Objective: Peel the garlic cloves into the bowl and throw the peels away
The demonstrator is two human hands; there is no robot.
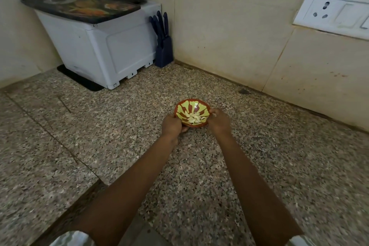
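Granite counter (119,146) by a tiled wall: left hand (171,125) and right hand (218,121) are holding the bowl (196,106) at opposite sides, each grip clamped on its rim. Garlic cloves (192,119) are sitting inside, likely peeled. Next move is probably needing one hand freed for the peels.

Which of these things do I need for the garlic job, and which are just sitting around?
In the job: bowl, garlic pieces inside it, left hand and right hand gripping its sides.
Lying about: white appliance, tray on top of it, knife block, wall socket.
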